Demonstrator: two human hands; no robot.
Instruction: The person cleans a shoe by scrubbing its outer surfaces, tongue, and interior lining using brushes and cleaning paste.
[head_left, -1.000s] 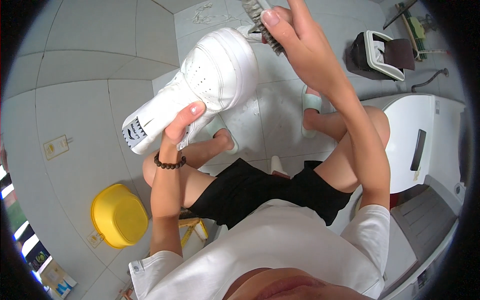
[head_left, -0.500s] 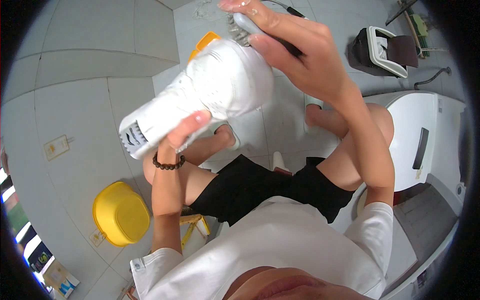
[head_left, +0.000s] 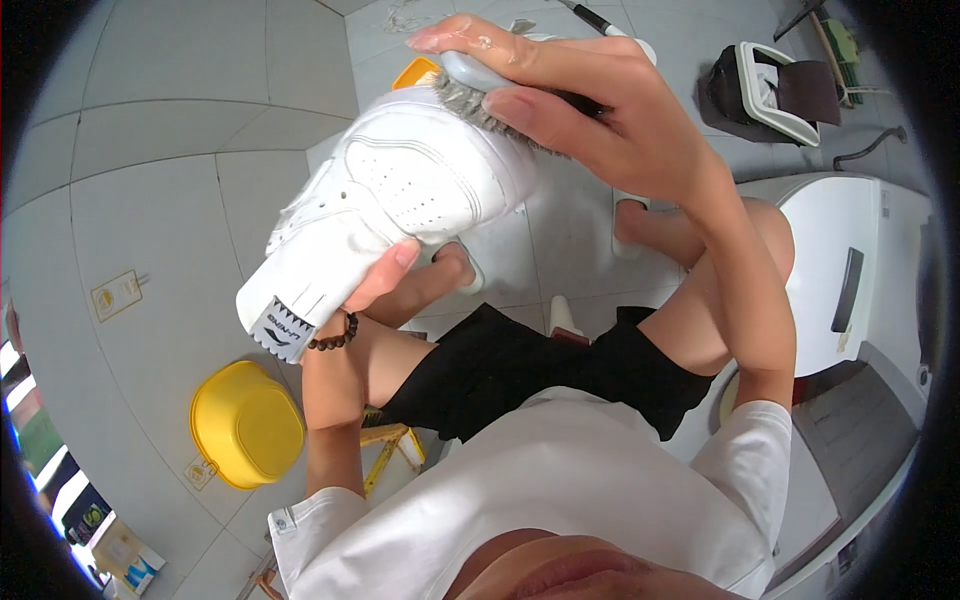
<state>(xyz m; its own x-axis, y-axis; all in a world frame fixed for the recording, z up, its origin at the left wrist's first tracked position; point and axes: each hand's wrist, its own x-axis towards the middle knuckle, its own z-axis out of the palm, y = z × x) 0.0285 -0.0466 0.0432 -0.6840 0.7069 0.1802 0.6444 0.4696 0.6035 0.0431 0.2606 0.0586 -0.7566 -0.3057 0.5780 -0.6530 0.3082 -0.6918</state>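
Note:
A white sneaker [head_left: 400, 180] is held up in front of me, its toe pointing away and to the right, its heel with a grey patch toward the lower left. My left hand [head_left: 385, 275] is closed on it from below; only the thumb shows against its side, the other fingers being hidden. Wet with some foam, my right hand [head_left: 590, 105] grips a scrub brush [head_left: 475, 72] with a pale grey back and grey bristles. Those bristles press on the toe end of the sneaker.
On the left wall hangs a yellow basin [head_left: 245, 425]. An orange-yellow thing [head_left: 415, 72] shows behind the sneaker. A dark bin with a white rim [head_left: 745, 85] stands at the far right, and a white appliance [head_left: 825, 270] is beside my right leg. A black-handled brush [head_left: 590, 18] lies at the top.
The sneaker has turned in my left hand, bringing its perforated side and toe more into view. My right hand and the brush have shifted slightly left and down over the toe.

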